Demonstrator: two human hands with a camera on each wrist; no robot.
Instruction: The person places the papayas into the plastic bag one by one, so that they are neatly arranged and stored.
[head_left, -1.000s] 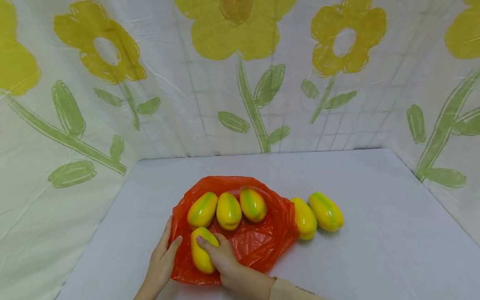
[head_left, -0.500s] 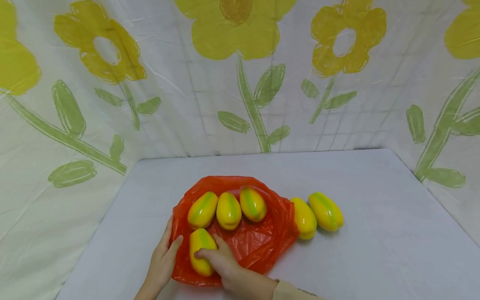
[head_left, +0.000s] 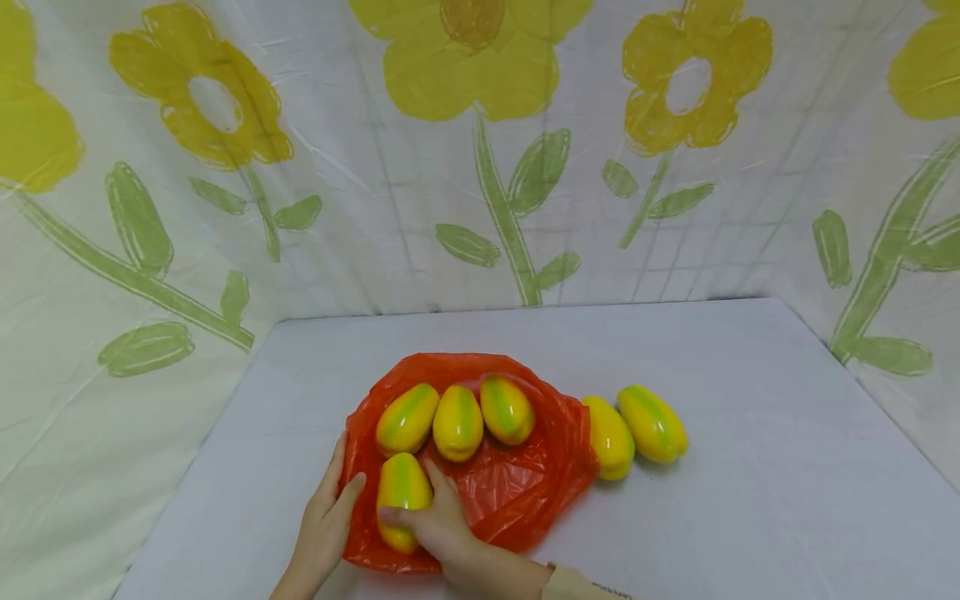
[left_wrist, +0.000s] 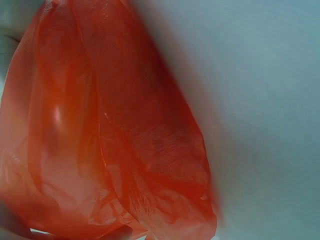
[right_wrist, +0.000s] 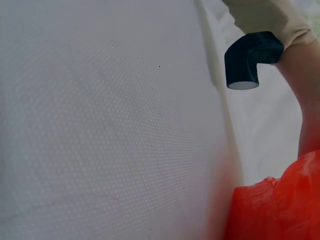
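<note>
1. Head view: Lower centre of the frame, a crinkled red plastic bag [head_left: 498,492] lies open on the white tabletop [head_left: 780,500]. The left hand [head_left: 322,517] holds its rim at the left, thumb inside. The right hand [head_left: 448,527] reaches into the mouth, wrapped round a glossy yellow, green-striped oval fruit [head_left: 405,483], in the bag's lower left part. Three matching fruits [head_left: 457,423] sit in a row in its upper part. Two loose fruits [head_left: 652,423] lie just right of the bag. I judge loading well along: three in, a fourth being placed, two left outside.
2. Left wrist view: The bag fills the left and centre; the plastic hides what is inside, so this view cannot confirm the count.
3. Right wrist view: Red plastic shows lower right, a beige sleeve [right_wrist: 272,20] upper right; the right hand's grip cannot be told here.
</note>
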